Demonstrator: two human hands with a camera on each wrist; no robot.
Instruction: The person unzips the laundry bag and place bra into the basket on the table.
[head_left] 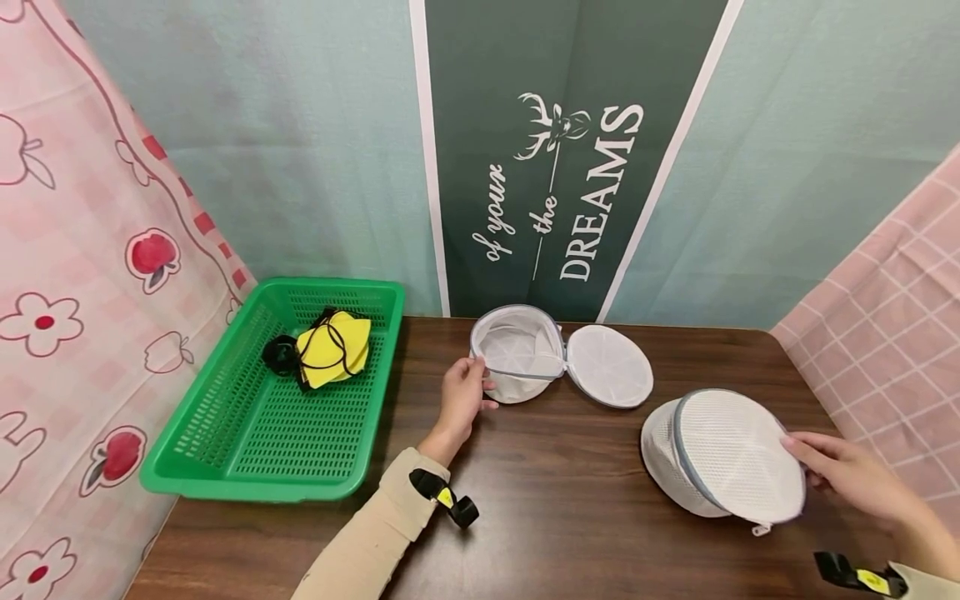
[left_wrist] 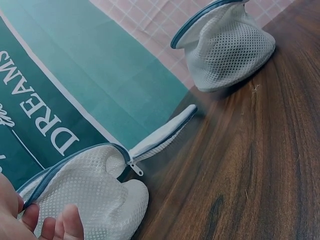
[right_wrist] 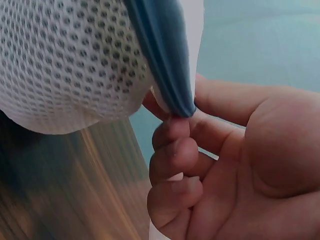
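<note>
At the back middle of the table stands a white mesh laundry bag [head_left: 517, 388] with grey-blue piping, its round lid [head_left: 611, 367] folded out flat to the right. My left hand [head_left: 461, 396] pinches the left side of its rim between thumb and finger. In the left wrist view a zipper pull [left_wrist: 136, 169] hangs where lid and bag meet. On the right, a second mesh laundry bag [head_left: 678, 462] has its lid [head_left: 742, 454] lying over its top, tilted. My right hand [head_left: 847, 471] pinches that lid's right edge, thumb on top, fingers curled below. Its zipper pull [head_left: 761, 529] dangles at the front.
A green plastic basket [head_left: 300, 483] sits on the left of the brown wooden table [head_left: 540, 517]. It holds a yellow folded item [head_left: 337, 350] with black cords and a round black object [head_left: 281, 355]. Printed curtains [head_left: 315, 167] rise behind and beside the table.
</note>
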